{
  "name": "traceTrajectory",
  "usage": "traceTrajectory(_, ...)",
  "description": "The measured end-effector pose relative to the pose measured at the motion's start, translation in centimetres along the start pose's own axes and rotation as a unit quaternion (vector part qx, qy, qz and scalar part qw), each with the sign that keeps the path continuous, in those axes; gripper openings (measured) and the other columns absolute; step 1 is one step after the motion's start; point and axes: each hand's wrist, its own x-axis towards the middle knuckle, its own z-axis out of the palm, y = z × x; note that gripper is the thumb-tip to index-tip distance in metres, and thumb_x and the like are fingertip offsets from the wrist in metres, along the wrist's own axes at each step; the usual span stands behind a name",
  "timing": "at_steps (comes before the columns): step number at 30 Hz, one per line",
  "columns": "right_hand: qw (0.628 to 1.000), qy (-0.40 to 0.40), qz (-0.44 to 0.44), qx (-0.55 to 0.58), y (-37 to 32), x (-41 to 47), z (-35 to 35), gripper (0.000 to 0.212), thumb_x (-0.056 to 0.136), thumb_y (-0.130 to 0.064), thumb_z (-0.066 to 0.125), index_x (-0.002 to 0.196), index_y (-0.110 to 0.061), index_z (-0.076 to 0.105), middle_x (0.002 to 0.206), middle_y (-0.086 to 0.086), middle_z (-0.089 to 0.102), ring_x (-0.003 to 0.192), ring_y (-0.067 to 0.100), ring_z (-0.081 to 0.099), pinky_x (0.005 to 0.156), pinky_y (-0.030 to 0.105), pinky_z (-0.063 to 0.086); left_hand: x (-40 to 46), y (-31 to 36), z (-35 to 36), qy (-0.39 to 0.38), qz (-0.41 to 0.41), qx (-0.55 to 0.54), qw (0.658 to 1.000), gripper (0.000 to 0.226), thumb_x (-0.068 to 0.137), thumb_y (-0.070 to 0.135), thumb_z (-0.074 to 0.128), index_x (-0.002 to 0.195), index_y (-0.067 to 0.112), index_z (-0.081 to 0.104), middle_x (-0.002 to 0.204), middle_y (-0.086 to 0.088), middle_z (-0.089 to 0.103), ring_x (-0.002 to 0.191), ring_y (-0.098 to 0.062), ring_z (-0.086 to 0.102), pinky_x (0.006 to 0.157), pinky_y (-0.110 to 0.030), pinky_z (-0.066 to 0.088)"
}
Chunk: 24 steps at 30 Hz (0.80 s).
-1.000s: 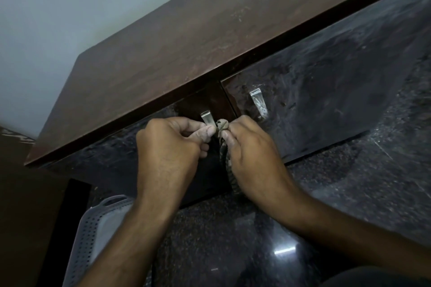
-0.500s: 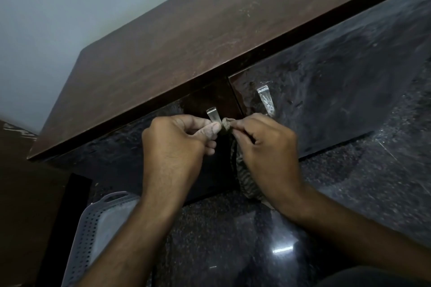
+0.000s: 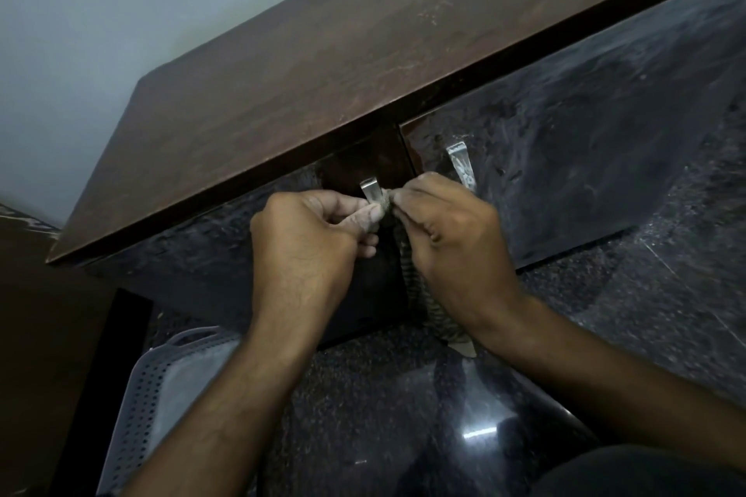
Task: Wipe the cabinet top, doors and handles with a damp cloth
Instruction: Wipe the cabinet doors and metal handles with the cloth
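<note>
A dark brown cabinet top (image 3: 363, 65) slopes across the view, with two dark glossy doors below it. The left door (image 3: 202, 254) carries a metal handle (image 3: 371, 190); the right door (image 3: 585, 157) carries a second metal handle (image 3: 460, 163). A striped grey cloth (image 3: 407, 266) is looped around the left handle. My left hand (image 3: 306, 254) pinches one end of it beside the handle. My right hand (image 3: 456, 242) grips the other end, and the rest of the cloth hangs down under that hand.
A grey perforated plastic basket (image 3: 161, 395) stands on the floor at lower left. The floor (image 3: 403, 416) is dark speckled polished stone with a light reflection. A pale wall (image 3: 101, 32) rises behind the cabinet. A dark brown surface lies at far left.
Both hands stay at the left handle with the cloth. The hands and the cloth have shifted slightly along the handle, and the view has drifted a little.
</note>
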Motion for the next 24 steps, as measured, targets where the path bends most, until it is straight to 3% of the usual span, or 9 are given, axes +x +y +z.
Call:
traceTrajectory(6,0.999,-0.042,-0.013,-0.017,0.6,0.0,-0.4,0.017,0.094,0.003,0.057,0.087,-0.002,0.072,0.082,0.006,0.062,0.076,0.019,0.059,0.069,0.036,0.052,-0.3,0.2,-0.1,0.004,0.004,0.011,1.0,0.006,0.079,0.023,0.079,0.075,0.022,0.074,0.064,0.002,0.073,0.059,-0.014,0.072,0.065,-0.038,0.062)
traceTrajectory(10,1.0,-0.028,0.002,0.008,0.1,0.3,-0.5,0.015,0.093,0.006,0.06,0.083,0.0,0.071,0.079,0.007,0.061,0.072,0.019,0.058,0.065,0.034,0.05,-0.1,0.2,-0.1,-0.002,0.002,0.003,1.0,0.006,0.08,0.021,0.078,0.075,0.019,0.074,0.065,0.0,0.073,0.06,-0.015,0.073,0.064,-0.038,0.062)
traceTrajectory(16,0.992,-0.096,0.054,-0.066,1.2,-0.4,-0.7,0.017,0.089,-0.001,0.066,0.074,-0.008,0.068,0.073,0.003,0.057,0.064,0.018,0.055,0.06,0.03,0.044,-0.3,0.1,-0.1,-0.004,-0.016,0.002,1.0,0.008,0.079,0.022,0.079,0.075,0.017,0.075,0.063,0.0,0.073,0.058,-0.015,0.072,0.063,-0.036,0.061)
traceTrajectory(20,0.997,-0.016,0.072,-0.011,-0.8,-0.8,-1.0,0.008,0.097,-0.007,0.061,0.091,-0.005,0.067,0.088,0.002,0.061,0.079,0.012,0.055,0.07,0.02,0.045,0.0,0.2,-0.2,-0.005,-0.027,-0.007,1.0,0.007,0.079,0.022,0.078,0.075,0.017,0.075,0.062,0.0,0.072,0.057,-0.014,0.072,0.059,-0.03,0.059)
traceTrajectory(24,0.999,0.048,-0.01,-0.021,-1.6,-0.2,0.2,0.012,0.099,-0.007,0.058,0.098,0.002,0.067,0.096,0.011,0.065,0.091,0.021,0.06,0.083,0.028,0.05,-0.4,0.3,-0.5,-0.022,-0.015,0.019,0.999,0.008,0.085,0.018,0.073,0.078,0.018,0.076,0.065,0.003,0.073,0.058,-0.01,0.071,0.056,-0.022,0.056)
